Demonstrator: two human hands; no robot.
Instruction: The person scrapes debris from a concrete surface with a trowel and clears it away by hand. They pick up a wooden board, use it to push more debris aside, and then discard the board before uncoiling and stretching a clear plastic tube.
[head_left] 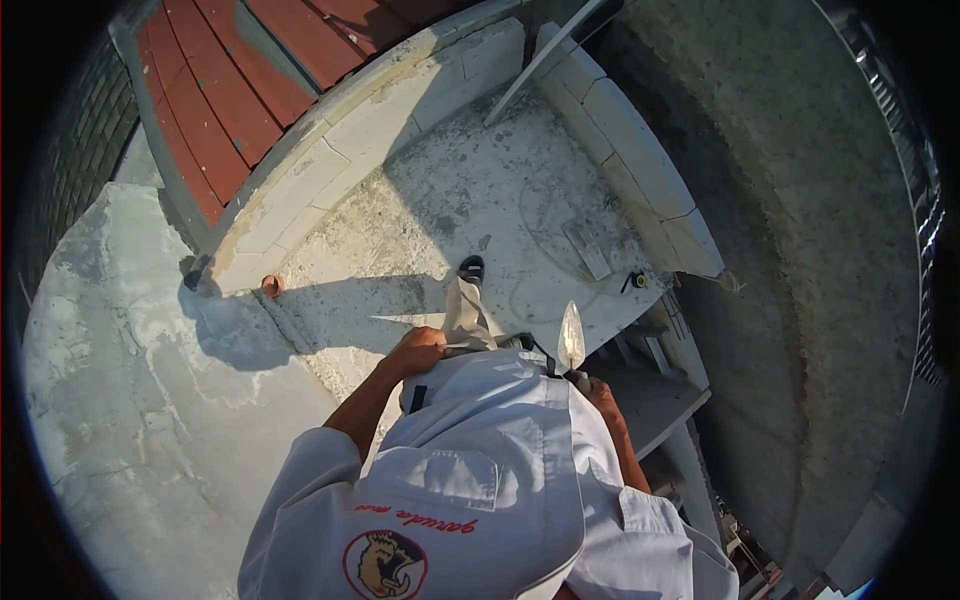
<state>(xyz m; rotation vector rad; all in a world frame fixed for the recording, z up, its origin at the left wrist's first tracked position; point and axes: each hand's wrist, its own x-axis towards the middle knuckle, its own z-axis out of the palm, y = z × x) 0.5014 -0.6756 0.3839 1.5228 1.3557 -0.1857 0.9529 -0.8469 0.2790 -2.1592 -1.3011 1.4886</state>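
My right hand (600, 396), by my right hip, is closed around the dark handle of a pointed trowel (572, 338). The trowel's blade points up and away from me, with pale smears on it. On the other side, my left hand (419, 350) rests at the front of my beige trousers (466, 315). Its fingers look curled in, and whatever they may hold is hidden. One dark sandal (471, 268) shows on the dusty floor ahead.
White block walls (385, 125) (640, 170) border the rough floor (520, 190). A slanting pole (545, 62) stands in the far corner. A flat rectangular piece (586, 250) and a tape measure (638, 280) lie ahead right. A drop opens past the floor's right edge. Red roofing (225, 90) lies left.
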